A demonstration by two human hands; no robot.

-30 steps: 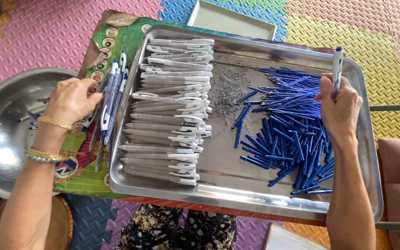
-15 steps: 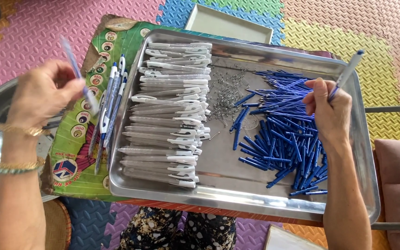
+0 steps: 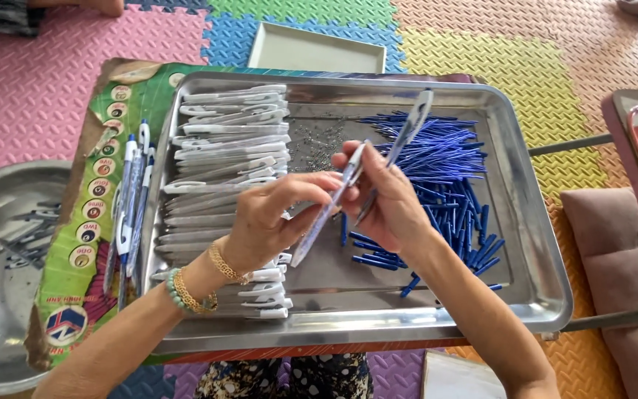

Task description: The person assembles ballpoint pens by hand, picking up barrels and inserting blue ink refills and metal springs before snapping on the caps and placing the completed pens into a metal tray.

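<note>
Hands meet over the middle of a steel tray (image 3: pixel 533 244), seen from above. Left hand (image 3: pixel 271 218) is closed in a pinch on a clear pen barrel (image 3: pixel 326 210), which slants from 7 o'clock up to 1 o'clock; its lower end hangs free over bare tray metal. Right hand (image 3: pixel 389 199) is closed on a second clear barrel (image 3: pixel 411 131), whose upper end sticks out past the fingers toward 1 o'clock, and on a thin blue refill (image 3: pixel 367 210) held just beside the first barrel. The fingertips of both hands are touching or nearly so; whether the refill has entered the barrel cannot be told.

Within the tray, a stack of clear-and-white pen barrels (image 3: pixel 227 148) fills the 9 o'clock side, laid crosswise in rows. A heap of blue refills (image 3: pixel 444 166) occupies the 2 to 4 o'clock part, with a few strays near the right wrist. A scatter of small dark springs (image 3: pixel 315 144) lies at 12 o'clock, between stack and heap.

Outside the tray at 9 o'clock, several finished blue-and-white pens (image 3: pixel 128 199) lie on a printed green cardboard sheet (image 3: pixel 75 273). Farther toward 9 o'clock sits a round metal basin (image 3: pixel 1 310) holding a few pens. A beaded bracelet (image 3: pixel 179 292) and a gold bracelet (image 3: pixel 227 266) circle the left wrist. Coloured foam floor mats (image 3: pixel 31 96) lie below everything.
</note>
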